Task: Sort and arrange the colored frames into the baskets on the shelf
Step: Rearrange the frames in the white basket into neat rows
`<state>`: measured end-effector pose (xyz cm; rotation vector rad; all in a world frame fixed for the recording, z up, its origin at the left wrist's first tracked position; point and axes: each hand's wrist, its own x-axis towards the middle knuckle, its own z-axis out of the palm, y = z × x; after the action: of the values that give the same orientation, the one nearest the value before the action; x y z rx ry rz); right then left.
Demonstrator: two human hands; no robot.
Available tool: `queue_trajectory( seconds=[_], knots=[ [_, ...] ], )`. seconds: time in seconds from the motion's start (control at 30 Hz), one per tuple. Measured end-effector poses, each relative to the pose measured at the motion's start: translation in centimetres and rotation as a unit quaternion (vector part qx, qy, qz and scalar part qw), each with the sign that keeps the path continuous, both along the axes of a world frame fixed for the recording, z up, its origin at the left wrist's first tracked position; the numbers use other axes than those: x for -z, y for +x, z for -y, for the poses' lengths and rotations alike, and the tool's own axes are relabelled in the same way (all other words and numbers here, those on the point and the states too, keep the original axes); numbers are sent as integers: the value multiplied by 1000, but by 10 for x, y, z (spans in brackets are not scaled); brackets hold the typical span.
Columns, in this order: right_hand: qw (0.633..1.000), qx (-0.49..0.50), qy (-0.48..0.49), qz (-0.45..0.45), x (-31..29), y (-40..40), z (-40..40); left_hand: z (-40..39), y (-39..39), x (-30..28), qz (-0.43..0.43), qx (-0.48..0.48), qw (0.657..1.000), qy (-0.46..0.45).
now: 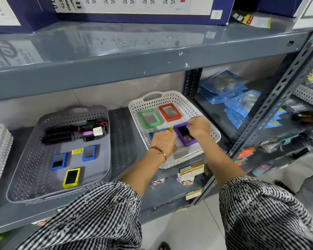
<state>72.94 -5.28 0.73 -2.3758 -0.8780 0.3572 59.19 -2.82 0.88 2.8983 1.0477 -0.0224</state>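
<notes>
A yellow and red shelf tag [191, 170] clipped to the shelf [123, 139] edge just below the white basket [173, 100] reads "SUPER MARKET", with handwritten prices too small to make out. Above the white basket, a boxed power strip [134, 6] on the upper shelf shows the partial word "LETS". In the grey basket [25, 156], to the left of the white basket, a small yellow sticker [77, 151] carries digits that read upside down, seemingly "99.00".

Both forearms reach forward out of striped black-and-white sleeves into the white basket. The left hand [163, 141], a thin gold bangle [159, 150] on its wrist, is curled knuckles-up over a blue frame [155, 133]; whether its fingers actually grip it cannot be told. The right hand [199, 126] pinches the top edge of a purple frame [185, 136], holding it tilted above the basket floor.

Deeper in the white basket lie a green frame [149, 118] and an orange-red frame [170, 112], side by side. All frames are chunky rectangles with open or dark centres. Both baskets are perforated plastic with moulded handles. The grey basket holds two blue frames [59, 161] [89, 153], a yellow frame [71, 177] and a black bristled hair brush [61, 134].
</notes>
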Motion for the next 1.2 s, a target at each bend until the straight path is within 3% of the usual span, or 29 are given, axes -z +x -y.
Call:
queue_trajectory(
  seconds=[0.13, 0.27, 0.43, 0.77, 1.2],
  knots=[
    [996, -13, -83, 6, 1, 11, 6, 8, 24, 6, -14, 29, 999, -18],
    [994, -7, -107, -26, 2, 20, 14, 8, 42, 15, -32, 45, 997, -45],
    [993, 2, -94, -67, 3, 29, 12, 7, 56, 21, -57, 48, 996, -41],
    [990, -27, -132, -27, 3, 28, 13, 7, 58, 24, -64, 62, 996, 20],
    [992, -21, -120, -23, 8, 30, 9, 8, 61, 20, -61, 67, 996, 25]
  ],
)
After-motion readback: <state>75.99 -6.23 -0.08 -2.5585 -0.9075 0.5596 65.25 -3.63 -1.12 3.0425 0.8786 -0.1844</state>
